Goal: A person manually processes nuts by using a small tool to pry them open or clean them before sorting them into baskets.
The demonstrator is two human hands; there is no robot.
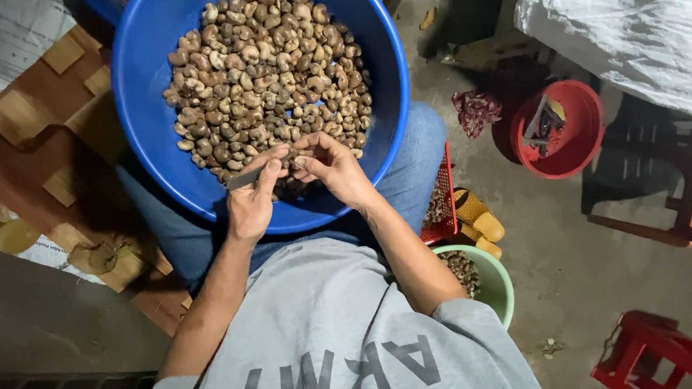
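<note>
A big blue basin point(151, 124) rests on my lap, filled with a heap of brown cashew nuts point(270, 67). My left hand point(251, 198) is over the basin's near rim, closed around a small metal blade point(243, 179). My right hand point(333, 169) is just beside it, its fingertips pinching a single nut point(295, 159) against the blade's tip. Both hands hover above the near edge of the heap. I wear blue jeans and a grey shirt.
At my right stand a light green bowl point(497, 290) with nut pieces, a red mesh basket point(442, 210), a yellow sandal point(477, 216) and a red bucket point(574, 146). A red stool point(650, 363) is at lower right. Wooden boards point(38, 126) lie at left.
</note>
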